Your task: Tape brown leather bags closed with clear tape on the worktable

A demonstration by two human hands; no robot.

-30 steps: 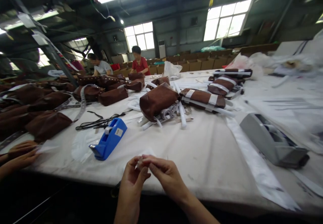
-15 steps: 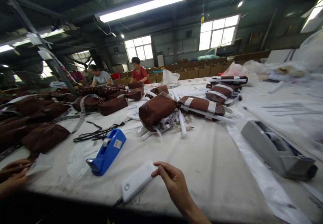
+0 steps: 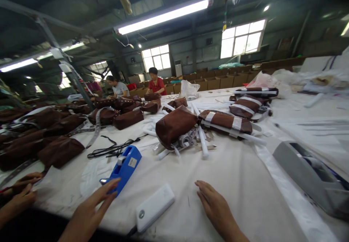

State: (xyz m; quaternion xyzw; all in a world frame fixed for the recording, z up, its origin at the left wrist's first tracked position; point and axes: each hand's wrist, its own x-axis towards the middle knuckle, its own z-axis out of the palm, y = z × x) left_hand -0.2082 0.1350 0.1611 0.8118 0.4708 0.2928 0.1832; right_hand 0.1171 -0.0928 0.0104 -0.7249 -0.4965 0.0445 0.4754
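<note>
The white-covered table [image 3: 240, 176] spreads out beyond both hands. Ahead of the right hand [image 3: 215, 205], well apart from it, a brown pouch [image 3: 176, 125] lies on its side with white rolled tubes [image 3: 203, 145] bunched at its mouth. Off to that hand's right sits a grey tape dispenser [image 3: 311, 176]. The left hand [image 3: 91, 207] is spread open and grips nothing. Its fingertips are at the near end of the blue tape dispenser [image 3: 124, 167], a wedge shape with a pale roll seated in its top and a light label on its side. A white power bank [image 3: 154, 207] lies between the hands. The right hand rests flat, palm down, open and empty.
</note>
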